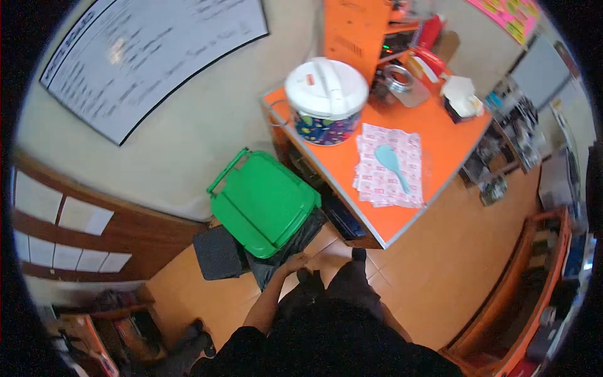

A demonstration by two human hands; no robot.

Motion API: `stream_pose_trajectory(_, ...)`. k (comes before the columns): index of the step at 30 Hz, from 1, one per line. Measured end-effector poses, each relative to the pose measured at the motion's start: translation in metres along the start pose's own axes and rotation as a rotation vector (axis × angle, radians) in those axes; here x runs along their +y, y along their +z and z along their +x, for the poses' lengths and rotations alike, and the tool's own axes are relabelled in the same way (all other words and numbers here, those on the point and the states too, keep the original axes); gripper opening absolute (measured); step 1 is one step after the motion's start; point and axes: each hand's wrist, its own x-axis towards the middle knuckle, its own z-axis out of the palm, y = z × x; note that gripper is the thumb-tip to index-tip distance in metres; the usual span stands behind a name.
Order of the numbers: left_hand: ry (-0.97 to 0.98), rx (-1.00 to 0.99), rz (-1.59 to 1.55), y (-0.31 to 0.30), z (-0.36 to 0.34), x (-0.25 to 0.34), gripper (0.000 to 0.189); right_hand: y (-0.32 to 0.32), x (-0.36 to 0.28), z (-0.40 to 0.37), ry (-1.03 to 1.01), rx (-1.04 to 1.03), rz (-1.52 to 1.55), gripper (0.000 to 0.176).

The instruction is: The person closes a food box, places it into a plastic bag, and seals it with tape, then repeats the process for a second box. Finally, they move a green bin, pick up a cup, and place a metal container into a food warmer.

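My left hand [296, 262] hangs low in front of my legs, close to the lower right side of a green lidded bin [267, 201]. Its fingers are too small and blurred to make out, and no held object shows. The bin has a black liner [276, 270] around its lower edge. My right hand is hidden; only the forearm shows beside my right thigh. On the orange table, a light blue rice paddle [392, 167] lies on pink printed paper [408, 151]. Behind the paper stands a white-lidded rice cooker [326, 100].
A black box [218, 253] sits left of the bin. The orange table's corner [384, 242] juts toward me. A wooden bench [540, 276] stands at the right. Part of another person [195, 342] shows at the lower left. A whiteboard [157, 50] hangs on the wall.
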Motion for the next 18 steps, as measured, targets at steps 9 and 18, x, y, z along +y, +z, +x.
stream_pose_trajectory(9, -0.038, 1.334, 0.187, -0.085, -0.025, -0.05, 0.081, 0.104, -0.108, 0.029, 0.059, -0.036, 0.009, 0.064)
stream_pose_trajectory(18, -0.206, 1.24, -0.195, -0.106, 0.002, -0.062, 0.125, 0.193, -0.308, 0.093, -0.974, 0.338, -0.814, 0.035)
